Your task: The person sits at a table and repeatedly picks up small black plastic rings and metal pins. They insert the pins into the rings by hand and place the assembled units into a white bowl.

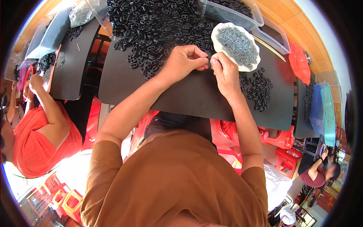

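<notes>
My left hand [185, 62] and my right hand [224, 72] meet over the dark table, thumbs and fingers pinched close together. A tiny dark piece shows at the left fingertips; its kind is too small to make out. Whatever the right fingertips grip is hidden. Beyond my left hand spreads a big heap of small black plastic pieces [151, 30] with holes in them. Just past my right hand sits a pale scallop-edged dish [254, 67] full of small greyish clear bits [238, 44]. A smaller pile of black pieces [259, 90] lies to the right of my right wrist.
Clear plastic bins [230, 18] stand at the table's far side, beside thin yellowish sticks [269, 49] and a red dish [299, 62]. On the right is a turquoise basket [328, 113]. A person in red [45, 140] works at the left table; another person [319, 170] sits far right.
</notes>
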{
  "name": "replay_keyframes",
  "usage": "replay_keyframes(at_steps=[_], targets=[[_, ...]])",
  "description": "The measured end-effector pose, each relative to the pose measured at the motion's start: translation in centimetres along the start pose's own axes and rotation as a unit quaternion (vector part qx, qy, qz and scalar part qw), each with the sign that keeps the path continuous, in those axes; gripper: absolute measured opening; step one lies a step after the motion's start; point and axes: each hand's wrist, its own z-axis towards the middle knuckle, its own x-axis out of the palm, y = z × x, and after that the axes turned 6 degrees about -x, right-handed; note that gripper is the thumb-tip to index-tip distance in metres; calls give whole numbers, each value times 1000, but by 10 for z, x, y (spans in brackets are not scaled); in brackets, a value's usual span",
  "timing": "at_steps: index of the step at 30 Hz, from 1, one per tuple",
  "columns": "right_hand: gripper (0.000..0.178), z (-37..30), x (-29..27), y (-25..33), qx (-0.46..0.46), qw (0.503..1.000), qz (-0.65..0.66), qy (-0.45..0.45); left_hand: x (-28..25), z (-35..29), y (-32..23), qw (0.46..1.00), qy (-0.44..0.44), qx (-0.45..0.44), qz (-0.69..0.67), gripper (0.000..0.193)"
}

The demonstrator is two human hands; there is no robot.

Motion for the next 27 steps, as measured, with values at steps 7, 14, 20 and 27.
replay_keyframes(at_steps=[7,14,20,27], targets=[[15,2,1,4,71,985,158,-17,1,1,3,992,11,-22,-122,12],[15,0,4,-8,87,967,239,-27,0,4,13,983,20,-26,-182,11],[11,1,1,-11,90,969,231,-19,3,0,12,990,28,-13,-138,10],[4,1,-7,-13,85,964,249,-43,-36,-7,-19,974,-139,120,135,9]])
